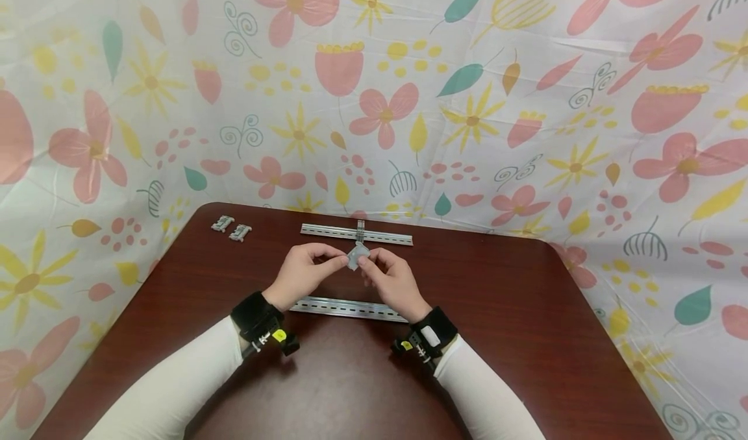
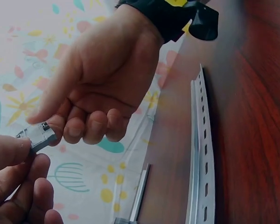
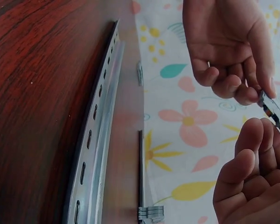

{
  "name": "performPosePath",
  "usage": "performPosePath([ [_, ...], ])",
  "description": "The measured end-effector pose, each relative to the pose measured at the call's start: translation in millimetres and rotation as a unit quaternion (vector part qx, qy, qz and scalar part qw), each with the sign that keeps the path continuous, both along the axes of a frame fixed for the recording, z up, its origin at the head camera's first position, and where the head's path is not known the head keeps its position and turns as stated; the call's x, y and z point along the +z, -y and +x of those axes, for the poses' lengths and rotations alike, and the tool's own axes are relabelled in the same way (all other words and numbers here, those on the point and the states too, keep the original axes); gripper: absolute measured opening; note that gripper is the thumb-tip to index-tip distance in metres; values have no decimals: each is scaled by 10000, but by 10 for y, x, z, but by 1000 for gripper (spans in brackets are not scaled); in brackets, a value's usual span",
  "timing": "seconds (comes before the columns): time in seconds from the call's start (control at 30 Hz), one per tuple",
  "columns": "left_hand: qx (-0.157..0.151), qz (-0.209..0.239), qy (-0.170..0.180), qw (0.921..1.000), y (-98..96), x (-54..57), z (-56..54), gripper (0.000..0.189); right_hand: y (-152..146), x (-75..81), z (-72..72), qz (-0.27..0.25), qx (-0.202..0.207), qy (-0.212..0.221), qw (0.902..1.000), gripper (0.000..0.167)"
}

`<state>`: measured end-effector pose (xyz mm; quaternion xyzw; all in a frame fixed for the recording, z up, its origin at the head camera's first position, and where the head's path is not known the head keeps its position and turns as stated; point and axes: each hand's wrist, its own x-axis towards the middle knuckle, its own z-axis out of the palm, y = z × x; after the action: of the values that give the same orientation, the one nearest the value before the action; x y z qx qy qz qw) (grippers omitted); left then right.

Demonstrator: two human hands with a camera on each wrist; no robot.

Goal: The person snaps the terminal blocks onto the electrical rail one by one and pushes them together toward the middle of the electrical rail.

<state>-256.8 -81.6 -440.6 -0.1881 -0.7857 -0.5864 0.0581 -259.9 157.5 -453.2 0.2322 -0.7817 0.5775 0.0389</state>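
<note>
Above the table, a small grey DIN-rail terminal block point(image 1: 358, 256) is held between both hands. My left hand point(image 1: 305, 272) pinches one side of it with thumb and fingers. On the other side my right hand point(image 1: 396, 280) pinches it, thumb across the flat face. The left wrist view shows the terminal block point(image 2: 39, 135) between the fingertips of both hands. In the right wrist view, the edge of the terminal block point(image 3: 274, 113) shows dark and orange parts inside.
A slotted metal rail point(image 1: 350, 307) lies under the hands. Farther back lies a second rail point(image 1: 327, 231), with grey terminal blocks point(image 1: 360, 230) mounted near its middle. Two small grey pieces point(image 1: 240, 233) point(image 1: 223, 223) lie at the table's back left. A flowered curtain point(image 1: 386, 115) hangs behind.
</note>
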Motion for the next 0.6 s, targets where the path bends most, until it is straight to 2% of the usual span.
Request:
performPosePath([
  [0.2, -103, -204, -111, 9997, -4, -33, 4, 13, 10, 10, 9, -20, -44, -58, 10000, 24],
  [0.6, -331, -542, -295, 9975, -14, -39, 17, 10, 15, 2, 9, 75, -89, -9, 9999, 31],
])
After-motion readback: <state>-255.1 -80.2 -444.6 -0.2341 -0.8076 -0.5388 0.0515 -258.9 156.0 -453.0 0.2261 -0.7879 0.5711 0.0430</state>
